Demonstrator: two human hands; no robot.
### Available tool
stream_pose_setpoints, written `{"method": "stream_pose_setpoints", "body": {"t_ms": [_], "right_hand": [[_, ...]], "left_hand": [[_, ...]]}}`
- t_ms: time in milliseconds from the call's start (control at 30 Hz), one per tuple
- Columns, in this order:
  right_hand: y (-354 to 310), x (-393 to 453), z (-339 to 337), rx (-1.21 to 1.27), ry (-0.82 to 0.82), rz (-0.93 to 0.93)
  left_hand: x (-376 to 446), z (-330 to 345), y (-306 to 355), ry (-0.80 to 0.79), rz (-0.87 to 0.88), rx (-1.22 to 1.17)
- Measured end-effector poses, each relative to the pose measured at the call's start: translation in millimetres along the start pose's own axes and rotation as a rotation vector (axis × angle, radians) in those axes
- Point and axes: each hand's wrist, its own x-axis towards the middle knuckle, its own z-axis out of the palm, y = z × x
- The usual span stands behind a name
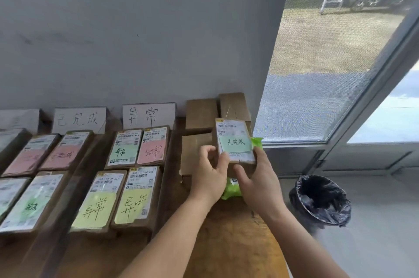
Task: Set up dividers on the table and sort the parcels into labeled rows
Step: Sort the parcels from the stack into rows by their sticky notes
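Parcel (234,141) with a green 已完成 note sits lifted at the table's (229,239) right end, above a green pack (232,189) and plain boxes (200,115). Left hand (210,175) pinches its lower left corner with curled fingers; right hand (258,178) wraps its lower right edge, thumb under. Matching sign (79,119) stands two rows left, past the 异常 sign (148,115). Best done by keeping both grips, carrying the parcel level over the divider (166,178), and laying it label-up, square with its neighbours.
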Motion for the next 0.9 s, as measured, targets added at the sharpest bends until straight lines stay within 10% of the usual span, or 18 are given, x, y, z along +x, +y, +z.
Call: {"method": "stream_pose_setpoints", "body": {"t_ms": [900], "right_hand": [[36.3, 12.4, 51.7, -0.385, -0.202, 0.364]], "left_hand": [[-12.9, -26.2, -20.2, 0.153, -0.103, -0.022]]}}
